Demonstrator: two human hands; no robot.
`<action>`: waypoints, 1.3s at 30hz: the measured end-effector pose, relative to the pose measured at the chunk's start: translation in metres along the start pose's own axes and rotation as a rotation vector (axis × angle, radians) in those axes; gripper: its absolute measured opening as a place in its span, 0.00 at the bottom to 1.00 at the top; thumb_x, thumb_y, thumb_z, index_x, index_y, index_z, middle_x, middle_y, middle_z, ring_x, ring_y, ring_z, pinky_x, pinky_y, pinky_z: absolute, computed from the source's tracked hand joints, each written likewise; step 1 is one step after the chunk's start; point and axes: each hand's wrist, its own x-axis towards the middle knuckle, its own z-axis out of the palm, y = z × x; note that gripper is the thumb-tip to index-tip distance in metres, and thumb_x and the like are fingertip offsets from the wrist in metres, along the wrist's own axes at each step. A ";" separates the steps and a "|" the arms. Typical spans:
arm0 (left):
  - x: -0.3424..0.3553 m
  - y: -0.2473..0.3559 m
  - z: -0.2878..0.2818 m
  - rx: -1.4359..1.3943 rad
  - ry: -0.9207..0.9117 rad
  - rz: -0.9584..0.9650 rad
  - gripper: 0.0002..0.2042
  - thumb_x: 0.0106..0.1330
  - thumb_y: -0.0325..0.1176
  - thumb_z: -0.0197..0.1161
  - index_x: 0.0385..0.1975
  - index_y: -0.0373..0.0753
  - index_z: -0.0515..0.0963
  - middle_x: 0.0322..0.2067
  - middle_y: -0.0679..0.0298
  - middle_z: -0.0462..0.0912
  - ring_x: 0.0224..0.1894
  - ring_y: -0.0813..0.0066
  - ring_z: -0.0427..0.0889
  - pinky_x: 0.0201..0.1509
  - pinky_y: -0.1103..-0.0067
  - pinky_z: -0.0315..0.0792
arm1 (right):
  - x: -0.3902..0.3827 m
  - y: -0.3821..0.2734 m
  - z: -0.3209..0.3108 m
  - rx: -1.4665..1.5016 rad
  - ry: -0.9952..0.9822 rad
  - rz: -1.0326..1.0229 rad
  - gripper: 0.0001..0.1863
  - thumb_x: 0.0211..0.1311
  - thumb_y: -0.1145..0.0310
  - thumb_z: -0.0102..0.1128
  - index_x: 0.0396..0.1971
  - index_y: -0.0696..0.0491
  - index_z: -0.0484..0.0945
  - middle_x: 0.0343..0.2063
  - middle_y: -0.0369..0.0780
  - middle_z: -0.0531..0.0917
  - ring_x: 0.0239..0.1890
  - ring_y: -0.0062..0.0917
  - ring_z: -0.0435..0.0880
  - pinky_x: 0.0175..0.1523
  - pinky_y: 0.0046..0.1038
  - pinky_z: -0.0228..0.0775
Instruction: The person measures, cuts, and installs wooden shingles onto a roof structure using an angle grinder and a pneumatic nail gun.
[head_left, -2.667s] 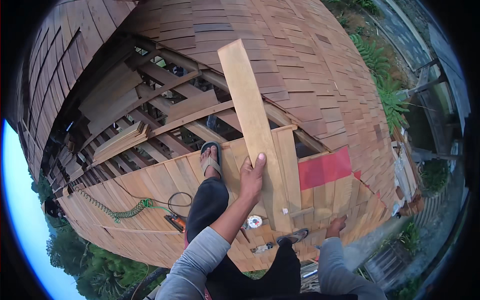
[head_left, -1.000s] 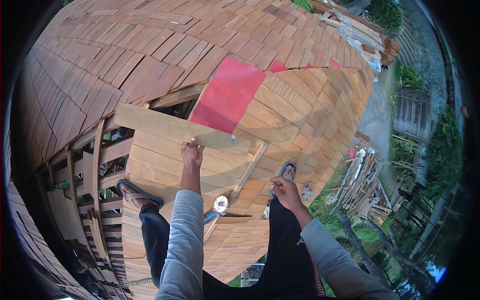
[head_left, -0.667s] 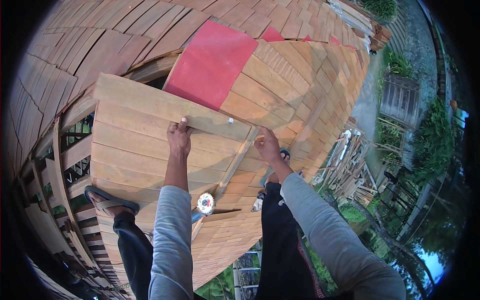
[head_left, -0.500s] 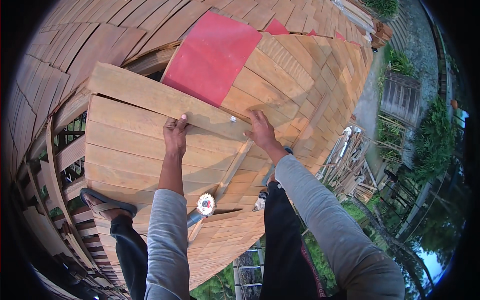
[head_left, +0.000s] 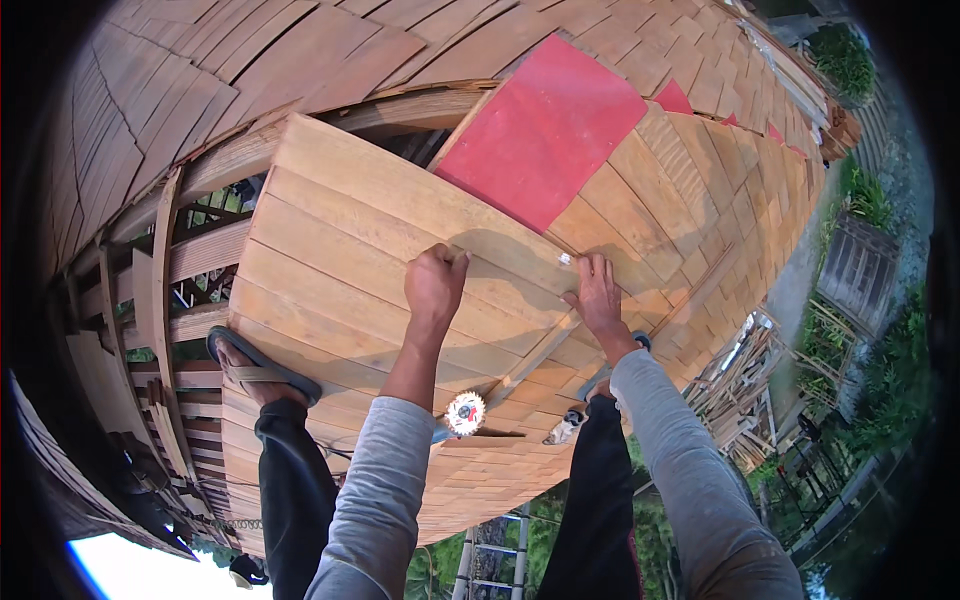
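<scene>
A long wooden board point(head_left: 370, 180) lies along the top row of the boarded roof surface, flush with the board below it. My left hand point(head_left: 436, 285) rests on this row with its fingers curled in and its thumb along the side; whether anything is inside it is hidden. Near the board's right end my right hand point(head_left: 599, 292) lies with fingers stretched out, pressing on the wood beside a small white spot point(head_left: 565, 259). Below my hands sits a power tool with a round toothed saw blade point(head_left: 465, 413), its body partly hidden by my left arm.
A red sheet point(head_left: 545, 130) borders the board's upper edge. Open rafters point(head_left: 165, 270) with gaps lie at the left. My sandalled foot point(head_left: 262, 368) stands near that edge. A ladder point(head_left: 495, 550) leans below, and scrap wood point(head_left: 745, 390) is piled on the ground at right.
The board's left end has come down against its neighbour, closing the gap. My left hand has curled its fingers. The whole view has shifted, so things appear farther right.
</scene>
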 end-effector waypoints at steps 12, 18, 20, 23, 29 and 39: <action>0.049 0.022 -0.024 0.707 -0.120 0.637 0.52 0.51 0.59 0.76 0.78 0.65 0.54 0.81 0.59 0.41 0.82 0.48 0.40 0.80 0.43 0.40 | -0.010 0.000 0.012 0.023 -0.006 0.118 0.41 0.43 0.67 0.83 0.59 0.51 0.69 0.57 0.43 0.70 0.62 0.42 0.72 0.59 0.41 0.78; 0.061 0.027 -0.027 0.690 -0.164 0.673 0.51 0.52 0.61 0.74 0.78 0.65 0.55 0.80 0.60 0.46 0.82 0.50 0.37 0.79 0.37 0.35 | -0.014 0.002 0.013 0.090 0.050 0.178 0.42 0.43 0.67 0.83 0.60 0.51 0.70 0.59 0.44 0.71 0.62 0.46 0.72 0.61 0.44 0.74; 0.066 0.033 -0.029 0.719 -0.155 0.698 0.50 0.53 0.61 0.74 0.77 0.64 0.56 0.79 0.60 0.49 0.82 0.50 0.36 0.78 0.36 0.33 | -0.015 0.002 0.015 0.134 0.091 0.182 0.42 0.41 0.67 0.83 0.59 0.51 0.71 0.58 0.44 0.72 0.62 0.46 0.72 0.62 0.45 0.73; 0.067 0.034 -0.028 0.725 -0.155 0.697 0.47 0.56 0.61 0.72 0.76 0.63 0.58 0.79 0.59 0.50 0.82 0.50 0.36 0.78 0.34 0.31 | -0.013 -0.001 0.013 0.177 0.108 0.170 0.42 0.40 0.68 0.84 0.59 0.51 0.72 0.57 0.44 0.74 0.61 0.46 0.72 0.62 0.46 0.71; 0.064 0.038 -0.023 0.739 -0.174 0.673 0.43 0.61 0.61 0.67 0.77 0.62 0.58 0.79 0.59 0.49 0.82 0.51 0.36 0.78 0.34 0.30 | -0.008 0.001 0.000 0.126 0.020 0.201 0.39 0.43 0.70 0.82 0.58 0.50 0.72 0.57 0.44 0.74 0.61 0.46 0.73 0.61 0.44 0.72; 0.054 0.030 -0.031 0.811 -0.226 0.582 0.43 0.68 0.57 0.62 0.80 0.57 0.50 0.81 0.58 0.39 0.83 0.54 0.36 0.78 0.37 0.35 | 0.121 -0.145 -0.111 0.328 0.261 -0.334 0.05 0.65 0.68 0.68 0.37 0.52 0.83 0.28 0.41 0.83 0.32 0.41 0.86 0.36 0.40 0.78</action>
